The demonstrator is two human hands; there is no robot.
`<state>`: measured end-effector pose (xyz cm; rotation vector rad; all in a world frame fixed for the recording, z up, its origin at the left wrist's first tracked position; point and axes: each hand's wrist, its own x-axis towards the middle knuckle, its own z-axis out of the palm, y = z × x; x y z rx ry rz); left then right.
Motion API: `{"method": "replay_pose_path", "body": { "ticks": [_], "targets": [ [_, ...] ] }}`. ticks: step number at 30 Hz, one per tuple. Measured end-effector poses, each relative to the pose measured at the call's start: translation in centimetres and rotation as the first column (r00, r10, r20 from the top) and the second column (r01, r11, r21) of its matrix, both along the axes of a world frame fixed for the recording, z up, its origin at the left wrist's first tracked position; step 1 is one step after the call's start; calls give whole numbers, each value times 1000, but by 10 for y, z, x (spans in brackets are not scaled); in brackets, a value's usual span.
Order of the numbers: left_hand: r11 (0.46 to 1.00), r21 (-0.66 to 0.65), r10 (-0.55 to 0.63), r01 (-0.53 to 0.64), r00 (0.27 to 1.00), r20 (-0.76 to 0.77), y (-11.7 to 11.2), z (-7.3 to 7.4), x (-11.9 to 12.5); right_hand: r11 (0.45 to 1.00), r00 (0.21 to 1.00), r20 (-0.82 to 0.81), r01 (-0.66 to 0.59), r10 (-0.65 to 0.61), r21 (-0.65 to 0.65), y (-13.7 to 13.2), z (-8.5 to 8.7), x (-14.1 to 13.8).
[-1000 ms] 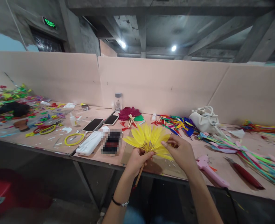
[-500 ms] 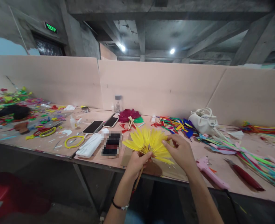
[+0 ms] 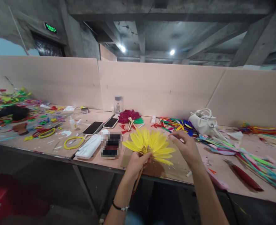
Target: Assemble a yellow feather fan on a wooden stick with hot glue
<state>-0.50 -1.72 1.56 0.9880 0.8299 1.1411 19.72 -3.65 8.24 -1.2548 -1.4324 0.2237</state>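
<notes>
In the head view, my left hand (image 3: 140, 162) is closed round the base of a yellow feather fan (image 3: 149, 142). Its thumb presses where the feathers meet, and a thin wooden handle (image 3: 138, 181) sticks out below the fist. The feathers spread upward and to both sides. Just right of their tips is my right hand (image 3: 186, 146), fingers bent but a little apart, with nothing visible in them. Beneath the fan lies a brown board (image 3: 175, 173). My right forearm partly covers a pink glue gun (image 3: 216, 179).
Red-handled pliers (image 3: 247, 178) and bundled coloured strips (image 3: 257, 162) lie to the right. Behind are a white handbag (image 3: 202, 122), loose coloured feathers (image 3: 175, 125) and a dark red feather fan (image 3: 128, 115). Phones (image 3: 92, 128), a white power bank (image 3: 87, 151) and scissors (image 3: 46, 133) are left.
My right hand has let go of the yellow feathers and moved slightly right, away from their tips. The left hand keeps its hold on the fan.
</notes>
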Motion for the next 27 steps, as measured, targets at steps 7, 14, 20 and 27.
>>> {"method": "replay_pose_path", "body": {
  "ticks": [7, 14, 20, 27],
  "targets": [
    [1000, 0, 28, -28, 999, -27, -2, 2, -1, 992, 994, 19, -111, 112, -52, 5, -12, -9],
    [999, 49, 0, 4, 997, -77, -1, -2, -2, 989, 989, 50, -140, 142, -40, 12, -20, -12],
    [997, 79, -19, 24, 997, -72, -4, 3, -2, 988, 988, 42, -145, 147, -48, 13, -25, -11],
    [992, 111, -52, 61, 995, -85, -2, 0, -2, 983, 985, 13, -173, 174, -60, 15, -30, -8]
  ]
}}
